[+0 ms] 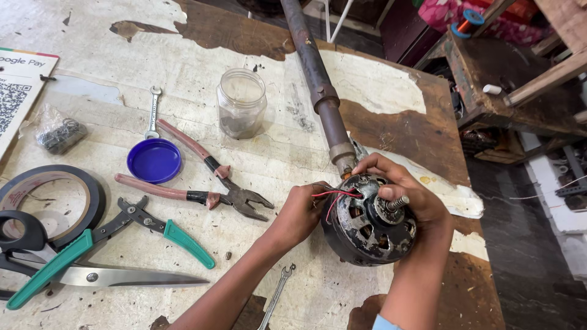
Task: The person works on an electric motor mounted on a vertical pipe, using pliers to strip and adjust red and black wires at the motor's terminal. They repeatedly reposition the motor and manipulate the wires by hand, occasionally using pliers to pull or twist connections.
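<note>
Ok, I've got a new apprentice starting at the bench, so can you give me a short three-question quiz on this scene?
1. True or false: both hands touch the motor.
2. Which lies nearest the left hand? A) the jar B) the pliers C) the scissors
3. Fill in: the thin wires at the fingers of both hands are ____ in colour.

Key
1. True: the left hand is on its left side, and the right hand is over its top by the threaded shaft.
2. B
3. Red
</note>
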